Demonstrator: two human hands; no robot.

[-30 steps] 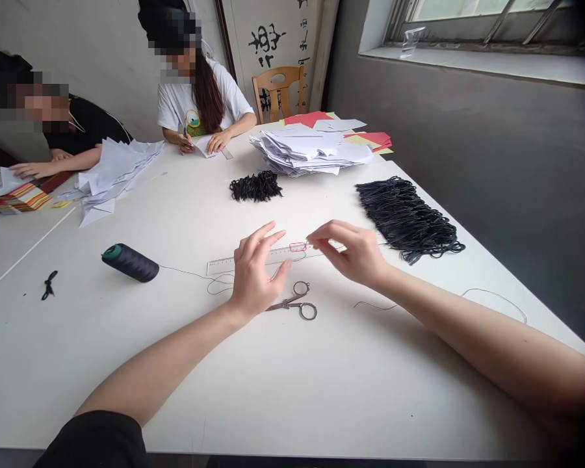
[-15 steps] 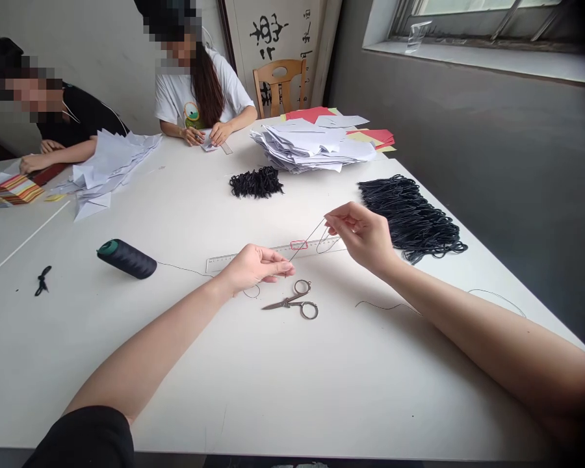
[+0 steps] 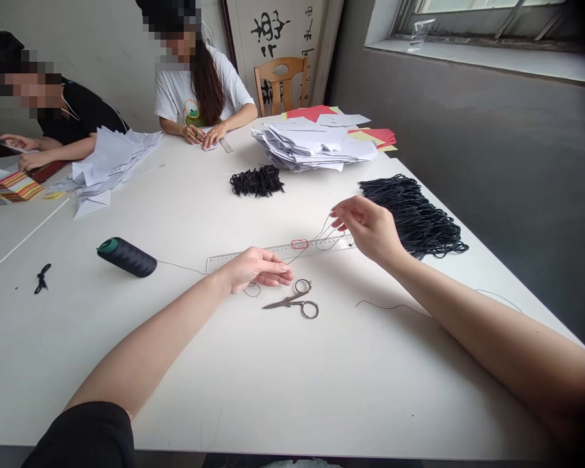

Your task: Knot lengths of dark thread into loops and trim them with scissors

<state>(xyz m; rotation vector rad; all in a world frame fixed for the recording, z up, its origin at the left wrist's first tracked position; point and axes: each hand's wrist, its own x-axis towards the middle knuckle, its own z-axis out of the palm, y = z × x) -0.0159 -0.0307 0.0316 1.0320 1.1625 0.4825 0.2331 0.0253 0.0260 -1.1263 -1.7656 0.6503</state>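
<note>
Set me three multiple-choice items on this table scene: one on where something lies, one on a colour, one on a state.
1. Where do the scissors lie?
A. On the paper stack
B. On the near side of the ruler, by the left hand's fingertips
C. On the pile of black cords

2. What colour is the thread on the spool?
A. White
B. Red
C. Black

3. How is the right hand placed?
A. Raised off the table, thin thread at its fingertips
B. Flat on the table
C. Gripping the scissors

Answers:
1. B: the scissors lie just below the ruler, beside those fingertips.
2. C: dark black windings fill the spool, below its green end.
3. A: the hand hangs above the table with thread loops at its fingers.
</note>
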